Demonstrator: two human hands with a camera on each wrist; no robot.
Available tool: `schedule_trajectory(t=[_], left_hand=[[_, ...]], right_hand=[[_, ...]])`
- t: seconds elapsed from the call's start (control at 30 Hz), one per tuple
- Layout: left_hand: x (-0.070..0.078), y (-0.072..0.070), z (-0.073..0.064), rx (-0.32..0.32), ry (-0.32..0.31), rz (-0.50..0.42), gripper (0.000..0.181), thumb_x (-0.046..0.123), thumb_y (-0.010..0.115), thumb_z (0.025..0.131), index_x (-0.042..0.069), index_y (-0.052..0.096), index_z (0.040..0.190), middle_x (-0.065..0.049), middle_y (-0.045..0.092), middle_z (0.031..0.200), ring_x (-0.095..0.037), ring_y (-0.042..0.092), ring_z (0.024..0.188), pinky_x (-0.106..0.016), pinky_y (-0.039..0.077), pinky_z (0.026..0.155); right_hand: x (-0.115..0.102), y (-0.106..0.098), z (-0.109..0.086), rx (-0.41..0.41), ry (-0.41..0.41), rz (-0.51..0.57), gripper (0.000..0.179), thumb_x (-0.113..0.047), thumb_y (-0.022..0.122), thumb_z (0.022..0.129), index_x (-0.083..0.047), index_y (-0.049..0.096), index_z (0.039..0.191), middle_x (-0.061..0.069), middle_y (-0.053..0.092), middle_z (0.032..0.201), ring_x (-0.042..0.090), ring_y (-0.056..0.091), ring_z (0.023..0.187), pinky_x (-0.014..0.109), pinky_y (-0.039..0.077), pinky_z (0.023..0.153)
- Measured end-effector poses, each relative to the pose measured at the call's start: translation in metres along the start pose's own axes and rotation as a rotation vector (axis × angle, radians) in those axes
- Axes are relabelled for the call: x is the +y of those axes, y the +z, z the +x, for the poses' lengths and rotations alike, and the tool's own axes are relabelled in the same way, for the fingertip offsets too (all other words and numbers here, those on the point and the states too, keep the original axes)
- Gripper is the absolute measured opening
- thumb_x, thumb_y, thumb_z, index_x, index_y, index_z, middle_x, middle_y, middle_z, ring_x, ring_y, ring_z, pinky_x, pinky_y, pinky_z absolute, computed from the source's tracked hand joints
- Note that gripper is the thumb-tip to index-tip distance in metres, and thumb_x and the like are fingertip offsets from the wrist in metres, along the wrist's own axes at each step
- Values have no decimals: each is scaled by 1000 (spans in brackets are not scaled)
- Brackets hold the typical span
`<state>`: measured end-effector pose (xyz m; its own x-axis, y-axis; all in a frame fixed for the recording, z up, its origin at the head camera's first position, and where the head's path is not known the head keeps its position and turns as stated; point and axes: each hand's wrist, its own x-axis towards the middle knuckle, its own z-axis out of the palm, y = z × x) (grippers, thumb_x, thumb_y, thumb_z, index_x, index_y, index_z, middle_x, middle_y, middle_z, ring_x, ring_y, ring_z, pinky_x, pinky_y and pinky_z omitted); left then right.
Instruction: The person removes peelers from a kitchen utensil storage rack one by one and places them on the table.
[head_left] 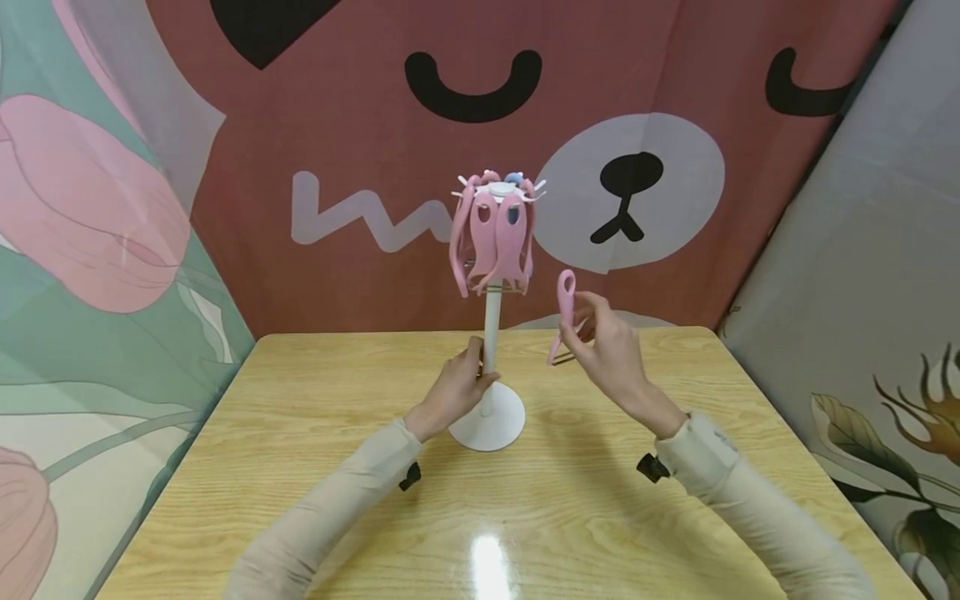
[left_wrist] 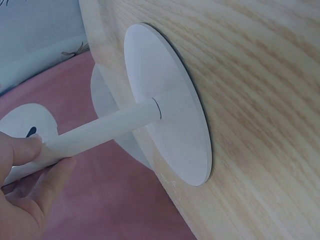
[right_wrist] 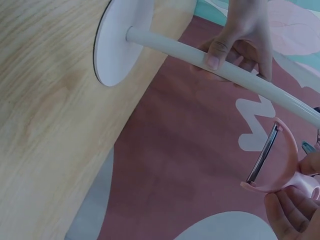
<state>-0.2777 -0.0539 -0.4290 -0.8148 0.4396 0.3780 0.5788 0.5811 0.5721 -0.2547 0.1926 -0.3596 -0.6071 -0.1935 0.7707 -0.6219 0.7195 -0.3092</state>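
Observation:
A white display stand (head_left: pixel 492 321) with a round base stands upright on the table, and several pink peelers (head_left: pixel 483 237) hang from the hooks round its top. My left hand (head_left: pixel 452 390) grips the pole low down, thumb on one side and fingers on the other, a short way above the base (left_wrist: pixel 165 110). To the right of the stand, my right hand (head_left: pixel 613 354) pinches a pink Y-shaped peeler (head_left: pixel 566 298) by its handle, raised off the table. Its looped handle end points up; the metal blade (right_wrist: pixel 262 154) faces down. This peeler is apart from the stand.
The wooden table (head_left: pixel 315 392) ends at a back edge just behind the stand. A curtain with a bear's face (head_left: pixel 360 283) hangs behind it, with a flowered curtain (head_left: pixel 112 350) at left and a pale one (head_left: pixel 795 275) at right. A bluish piece (head_left: pixel 514 177) shows among the hanging peelers.

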Motion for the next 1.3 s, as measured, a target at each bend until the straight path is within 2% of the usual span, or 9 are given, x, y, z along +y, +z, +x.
schedule_trajectory(t=[0.33,0.7,0.9,1.3], left_hand=[[0,-1,1,-8,-8,-18,35,9,65,96,1,41,122,-11,61,95,-24,68,84,-28,55,65],[-1,0,0,-4,15,-20,35,11,64,97,1,41,121,-13,61,96,-24,67,83,-28,55,65],[-2,1,1,-3,11,-24,35,11,64,97,0,41,121,-14,62,97,-25,68,84,-27,55,65],[-3,1,1,3,27,-3,35,10,65,96,0,41,120,-10,59,93,-24,67,83,-28,55,64]], right_hand=[[5,9,-7,-22,5,-25,46,-11,74,89,7,54,127,9,67,81,17,59,57,32,46,49],[5,13,-15,-55,39,-30,51,-13,75,90,8,53,130,7,67,81,13,58,57,27,42,46],[7,16,-18,-71,51,-17,50,-12,75,89,6,52,130,7,67,81,13,58,58,27,43,47],[8,23,-25,-97,60,-19,50,-10,75,89,7,53,130,7,66,79,14,58,58,29,42,47]])
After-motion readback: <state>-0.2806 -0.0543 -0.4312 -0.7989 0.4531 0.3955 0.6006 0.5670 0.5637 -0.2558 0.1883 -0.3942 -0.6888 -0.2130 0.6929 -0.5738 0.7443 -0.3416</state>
